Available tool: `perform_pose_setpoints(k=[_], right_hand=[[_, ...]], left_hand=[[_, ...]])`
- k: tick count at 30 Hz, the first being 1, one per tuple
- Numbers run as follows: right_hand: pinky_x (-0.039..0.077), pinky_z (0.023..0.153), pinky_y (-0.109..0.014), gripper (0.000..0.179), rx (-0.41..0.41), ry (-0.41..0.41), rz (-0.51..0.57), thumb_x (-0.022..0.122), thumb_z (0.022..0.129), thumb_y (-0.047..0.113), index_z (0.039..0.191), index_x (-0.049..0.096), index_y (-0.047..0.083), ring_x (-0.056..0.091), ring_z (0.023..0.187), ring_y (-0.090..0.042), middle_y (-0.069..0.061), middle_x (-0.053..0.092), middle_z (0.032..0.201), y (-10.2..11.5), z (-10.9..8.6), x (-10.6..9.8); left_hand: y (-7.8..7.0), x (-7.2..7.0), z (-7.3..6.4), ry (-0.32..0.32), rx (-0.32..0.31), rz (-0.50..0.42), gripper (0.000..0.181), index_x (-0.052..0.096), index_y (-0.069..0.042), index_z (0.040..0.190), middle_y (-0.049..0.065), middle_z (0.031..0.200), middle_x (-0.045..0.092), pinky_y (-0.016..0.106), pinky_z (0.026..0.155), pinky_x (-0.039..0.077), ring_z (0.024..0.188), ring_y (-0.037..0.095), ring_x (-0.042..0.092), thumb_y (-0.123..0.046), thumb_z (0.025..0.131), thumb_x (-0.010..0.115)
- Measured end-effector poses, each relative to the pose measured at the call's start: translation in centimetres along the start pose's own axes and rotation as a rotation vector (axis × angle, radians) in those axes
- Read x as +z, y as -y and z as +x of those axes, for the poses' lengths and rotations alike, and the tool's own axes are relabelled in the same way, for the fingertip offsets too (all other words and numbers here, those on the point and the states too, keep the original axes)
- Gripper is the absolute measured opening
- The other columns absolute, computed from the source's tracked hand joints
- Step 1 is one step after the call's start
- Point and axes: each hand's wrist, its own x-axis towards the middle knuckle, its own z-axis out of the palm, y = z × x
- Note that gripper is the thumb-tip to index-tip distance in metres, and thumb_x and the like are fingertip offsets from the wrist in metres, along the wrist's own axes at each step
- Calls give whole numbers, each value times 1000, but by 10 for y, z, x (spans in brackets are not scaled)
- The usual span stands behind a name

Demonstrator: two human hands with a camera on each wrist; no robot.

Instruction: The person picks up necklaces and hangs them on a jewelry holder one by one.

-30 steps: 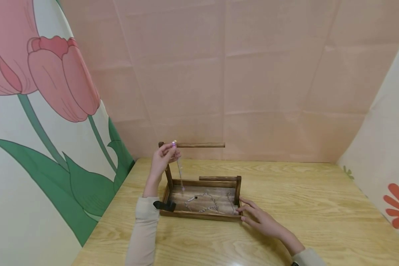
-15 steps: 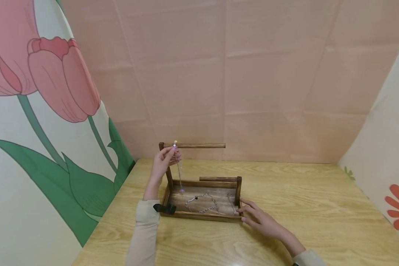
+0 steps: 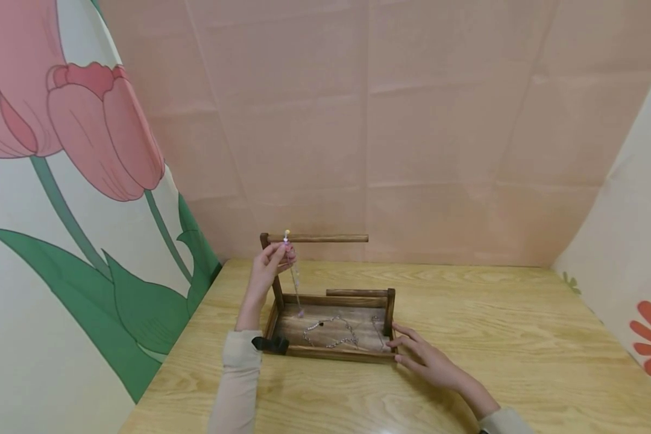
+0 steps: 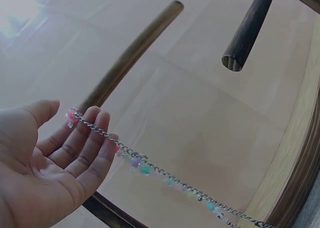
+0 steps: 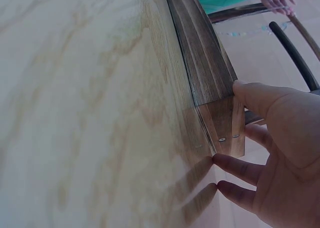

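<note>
A beaded chain (image 4: 200,197) with pastel beads and silver links hangs at the upper bar (image 3: 336,239) of a dark wooden jewellery stand, its lower end over the tray (image 3: 331,354). My left hand (image 3: 264,268) is just below that bar, at the chain's top. In the left wrist view its thumb stands apart from the fingers, which rest against the chain beside a pink bead (image 4: 72,116). With mostly straight fingers, my right hand (image 3: 431,361) touches the tray's near right corner. In the right wrist view the thumb is on the edge and two fingertips are at the tabletop.
Inside the tray lie a looped silver chain (image 3: 340,344) and a thinner chain (image 3: 377,330). A lower bar (image 3: 355,293) extends left from the right post (image 3: 389,310). The stand rests on a wood-grain table (image 3: 493,313) before a pink backdrop (image 3: 428,132).
My left hand has moved slightly down, showing more of the chain's top above the fingers. The chain's lower end sways and sits a little lower. My right hand stays at the corner.
</note>
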Motion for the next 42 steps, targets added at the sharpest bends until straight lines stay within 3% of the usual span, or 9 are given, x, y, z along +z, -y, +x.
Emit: perform_pose_setpoints(k=[9, 16, 26, 33, 42], right_hand=[[46, 83, -61, 25, -5, -1, 10, 54, 95, 27, 117, 58, 16, 48, 118, -43, -15, 34, 146, -1, -1, 1], [45, 84, -62, 26, -21, -7, 17, 54, 95, 26, 117, 58, 15, 47, 119, -43, -16, 34, 145, -1, 0, 0], [43, 85, -64, 26, -21, -12, 19, 56, 94, 25, 117, 58, 15, 46, 119, -46, -18, 34, 145, 0, -2, 0], [43, 85, -64, 25, -22, -15, 17, 55, 94, 24, 117, 58, 15, 46, 118, -46, -18, 34, 145, 3, -4, 3], [43, 84, -65, 26, -10, -14, 37, 55, 94, 24, 118, 58, 14, 45, 119, -47, -17, 32, 146, 7, -7, 5]], left_hand=[[4, -2, -2, -5, -2, 15, 39, 54, 7, 116, 20, 102, 65, 34, 85, 53, 89, 18, 65, -27, 97, 48], [7, -4, -2, -4, -6, 37, 42, 53, 5, 120, 30, 112, 59, 45, 92, 49, 97, 30, 63, -29, 98, 47], [15, -7, -9, -16, -31, 29, 39, 50, 8, 121, 32, 113, 56, 44, 93, 48, 103, 39, 58, -24, 98, 46], [22, -11, -14, -1, -66, -16, 37, 46, 12, 123, 37, 115, 51, 51, 97, 43, 108, 50, 51, -17, 99, 43], [32, -14, -24, -1, -75, 27, 43, 47, 11, 125, 33, 112, 55, 47, 94, 46, 106, 44, 56, -24, 99, 44]])
